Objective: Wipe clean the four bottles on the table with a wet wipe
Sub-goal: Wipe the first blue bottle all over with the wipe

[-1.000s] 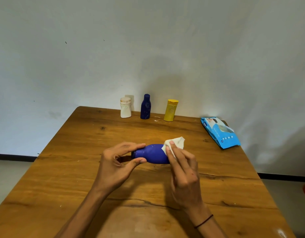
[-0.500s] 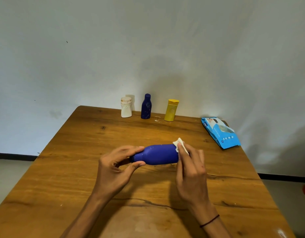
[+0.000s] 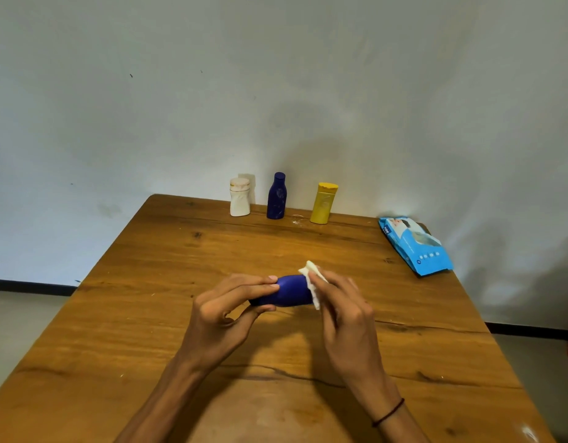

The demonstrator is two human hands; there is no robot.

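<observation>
Our left hand (image 3: 222, 318) pinches a smooth, rounded blue bottle (image 3: 290, 290) lying sideways; our right hand (image 3: 346, 310) presses a crumpled white wipe (image 3: 313, 281) on it. Three upright bottles (image 3: 276, 196) line the grained wooden table (image 3: 148, 298)'s far edge.

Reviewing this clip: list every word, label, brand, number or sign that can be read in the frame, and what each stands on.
Blue wet-wipe pack: white brand lettering near its far corner and a row of small white icons near its front edge, both too small and blurred to read.
Upright dark blue plastic bottle: faint pale mark, unreadable.
Yellow plastic bottle: faint embossed emblem, unreadable.
White plastic bottle: no text visible.
</observation>
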